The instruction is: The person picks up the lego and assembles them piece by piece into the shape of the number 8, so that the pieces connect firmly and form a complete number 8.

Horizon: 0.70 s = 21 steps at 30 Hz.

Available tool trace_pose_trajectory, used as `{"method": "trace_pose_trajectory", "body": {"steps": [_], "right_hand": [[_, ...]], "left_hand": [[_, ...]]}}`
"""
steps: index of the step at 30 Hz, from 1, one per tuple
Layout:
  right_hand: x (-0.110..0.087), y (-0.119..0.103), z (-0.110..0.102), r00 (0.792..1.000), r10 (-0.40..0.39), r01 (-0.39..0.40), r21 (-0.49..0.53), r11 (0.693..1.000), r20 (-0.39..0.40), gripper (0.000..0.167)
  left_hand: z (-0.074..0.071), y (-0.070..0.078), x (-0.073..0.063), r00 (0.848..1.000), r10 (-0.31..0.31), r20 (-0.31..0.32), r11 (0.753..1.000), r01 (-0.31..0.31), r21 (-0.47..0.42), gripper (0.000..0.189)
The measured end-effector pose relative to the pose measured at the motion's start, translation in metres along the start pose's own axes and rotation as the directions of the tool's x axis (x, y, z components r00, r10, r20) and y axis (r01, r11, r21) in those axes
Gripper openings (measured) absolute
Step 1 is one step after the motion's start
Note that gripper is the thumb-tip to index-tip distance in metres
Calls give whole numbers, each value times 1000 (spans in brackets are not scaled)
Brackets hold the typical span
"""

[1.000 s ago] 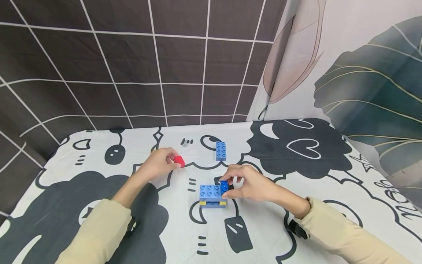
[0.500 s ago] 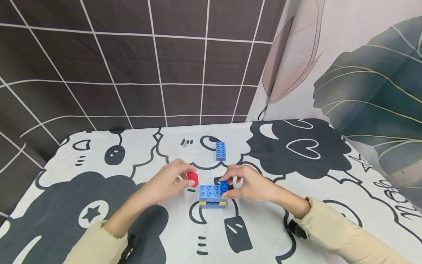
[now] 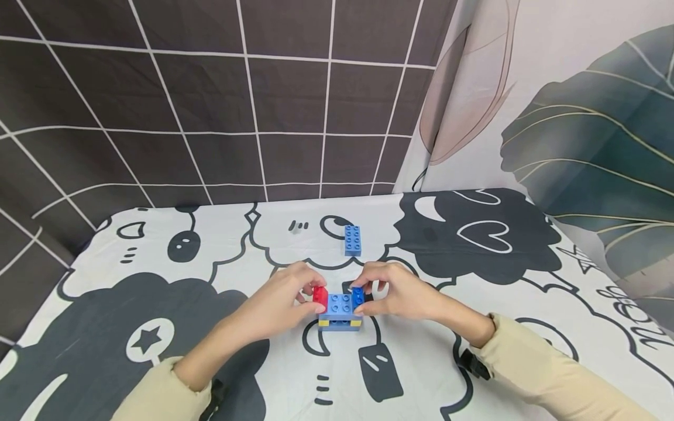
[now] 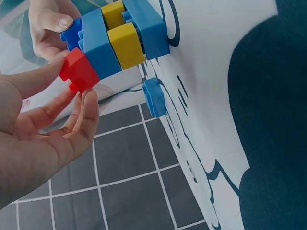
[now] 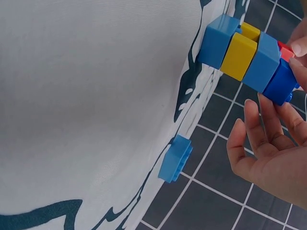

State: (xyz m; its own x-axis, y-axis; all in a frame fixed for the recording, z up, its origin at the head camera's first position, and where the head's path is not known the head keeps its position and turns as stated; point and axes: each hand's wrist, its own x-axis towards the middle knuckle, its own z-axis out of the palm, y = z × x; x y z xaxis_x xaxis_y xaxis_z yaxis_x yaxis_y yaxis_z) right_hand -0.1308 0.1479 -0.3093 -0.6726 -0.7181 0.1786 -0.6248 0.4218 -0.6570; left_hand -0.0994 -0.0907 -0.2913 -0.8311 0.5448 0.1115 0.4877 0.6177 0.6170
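Observation:
A stack of toy building bricks stands on the patterned cloth: a light blue brick point(image 4: 149, 28) at the bottom, yellow bricks point(image 4: 126, 45) in the middle, another light blue brick point(image 3: 339, 303) on top. My left hand point(image 3: 286, 295) pinches a red brick point(image 4: 80, 69) between thumb and fingers at the left end of the stack's top. At the opposite end, my right hand point(image 3: 397, 290) grips a dark blue brick point(image 5: 279, 82), which sits on the upper light blue brick. Studs between the red and dark blue bricks are uncovered.
Behind the stack, a loose light blue brick point(image 3: 353, 240) lies on the black-and-white cloth point(image 3: 295, 374). A dark grid-patterned sheet point(image 3: 210, 105) hangs at the back, with a leaf-print curtain point(image 3: 590, 146) to the right.
My left hand has carried the red brick rightward and toward me, from beside the stack onto its left end. The right hand has stayed on the dark blue brick.

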Motion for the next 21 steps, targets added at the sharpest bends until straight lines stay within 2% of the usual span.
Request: {"method": "trace_pose_trajectory", "body": {"steps": [9, 21], "right_hand": [[1, 1, 0, 1000, -25, 25, -1, 1000, -8, 30], [0, 1, 0, 1000, 0, 0, 11, 1000, 1, 31]], "left_hand": [[7, -5, 2, 996, 73, -53, 997, -74, -8, 26], [12, -2, 0, 996, 40, -83, 999, -41, -10, 23]]}}
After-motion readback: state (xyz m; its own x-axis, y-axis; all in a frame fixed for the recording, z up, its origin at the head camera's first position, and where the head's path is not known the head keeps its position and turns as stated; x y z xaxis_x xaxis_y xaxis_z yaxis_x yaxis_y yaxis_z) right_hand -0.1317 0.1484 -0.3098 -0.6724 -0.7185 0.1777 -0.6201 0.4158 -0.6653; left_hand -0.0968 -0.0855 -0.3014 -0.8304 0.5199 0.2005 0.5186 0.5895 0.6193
